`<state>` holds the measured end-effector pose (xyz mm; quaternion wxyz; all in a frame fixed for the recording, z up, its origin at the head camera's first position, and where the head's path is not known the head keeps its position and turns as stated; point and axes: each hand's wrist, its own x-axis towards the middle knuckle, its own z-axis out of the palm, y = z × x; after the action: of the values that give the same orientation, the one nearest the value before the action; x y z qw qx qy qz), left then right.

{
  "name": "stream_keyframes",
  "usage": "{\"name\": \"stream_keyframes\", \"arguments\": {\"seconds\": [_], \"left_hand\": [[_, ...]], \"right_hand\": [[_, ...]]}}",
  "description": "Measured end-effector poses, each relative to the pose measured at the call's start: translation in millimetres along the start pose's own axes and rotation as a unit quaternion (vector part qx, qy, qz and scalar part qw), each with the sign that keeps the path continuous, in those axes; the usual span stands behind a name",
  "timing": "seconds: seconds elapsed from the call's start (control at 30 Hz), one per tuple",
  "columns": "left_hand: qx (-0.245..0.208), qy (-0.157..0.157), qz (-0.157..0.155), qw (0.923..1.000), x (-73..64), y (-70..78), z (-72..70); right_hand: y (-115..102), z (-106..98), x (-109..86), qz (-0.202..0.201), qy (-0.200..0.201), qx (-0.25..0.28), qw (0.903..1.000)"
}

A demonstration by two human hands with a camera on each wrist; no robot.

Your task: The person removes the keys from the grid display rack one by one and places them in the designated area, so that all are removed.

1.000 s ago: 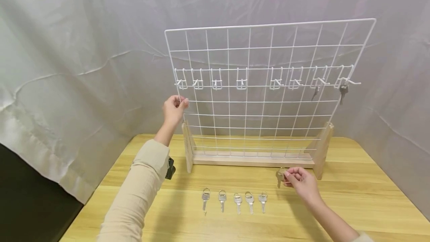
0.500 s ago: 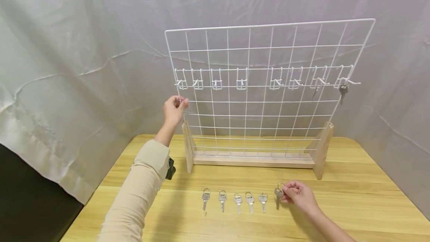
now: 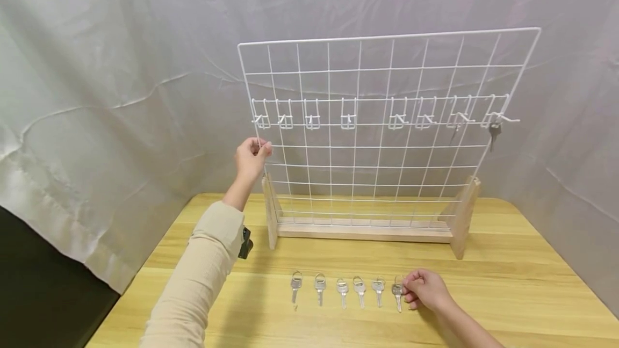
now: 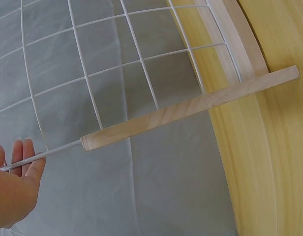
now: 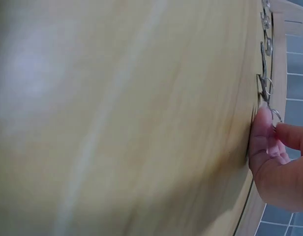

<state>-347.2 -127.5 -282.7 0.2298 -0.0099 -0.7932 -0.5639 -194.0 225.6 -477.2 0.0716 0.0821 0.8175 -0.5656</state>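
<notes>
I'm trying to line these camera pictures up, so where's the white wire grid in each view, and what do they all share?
Head: white wire grid right of center, upper and middle part.
Left wrist: white wire grid across the upper left and top, edge held by the left hand.
Right wrist: only parts, along the right edge, beside the right hand.
Shared landmark: wooden table.

there are six keys (image 3: 320, 283) in a row, two hanging keys (image 3: 494, 129) (eight keys altogether), eight white hooks (image 3: 348, 121), one wire grid (image 3: 343, 146), one wooden stand (image 3: 365, 231), one tabletop (image 3: 367, 329), one left hand (image 3: 250, 159) and one right hand (image 3: 426, 289).
</notes>
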Motion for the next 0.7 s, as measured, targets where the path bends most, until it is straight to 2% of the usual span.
{"name": "stream_keyframes", "arguments": {"seconds": [0.3,0.7], "left_hand": [[0.000,0.003,-0.001,1.0000,0.7,-0.2,0.6],[-0.002,0.005,0.001,1.0000,0.2,0.3,0.8]], "right_hand": [[-3.8,5.2,2.8,0.014,0.030,-0.052,0.9981],[-5.1,7.3,5.8,0.008,0.035,-0.084,0.9958]]}}
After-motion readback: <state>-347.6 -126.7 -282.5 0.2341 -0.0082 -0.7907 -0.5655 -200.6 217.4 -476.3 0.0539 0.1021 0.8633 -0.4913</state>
